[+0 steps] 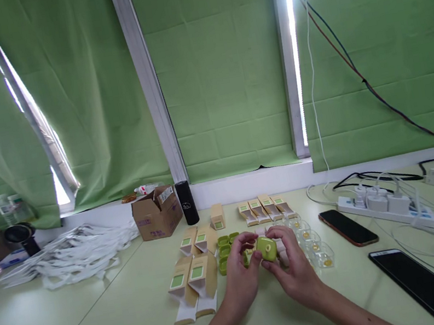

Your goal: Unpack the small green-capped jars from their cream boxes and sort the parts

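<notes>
Between my left hand [240, 266] and my right hand [295, 266] is a small rounded green case [267, 249] with a ring-like mark on its face. Fingers and thumbs of both hands close around its sides, above the table. Just behind my left hand stand green open trays or cups [224, 251], partly covered by the fingers. Beyond my right hand are several clear plastic domes [323, 257] with yellow bits inside. Pale pinkish pieces [283, 258] show between the hands, mostly hidden. Left of my left hand lie cream cartons [201, 274] with green labels and opened flaps.
More cream cartons [266, 208] line the back. A cardboard box [158, 214] and a black cylinder [187, 203] stand behind left, near white straps [86, 250]. At right lie a phone [348, 227], a black tablet-like device [428, 282], a power strip [387, 210] and cables.
</notes>
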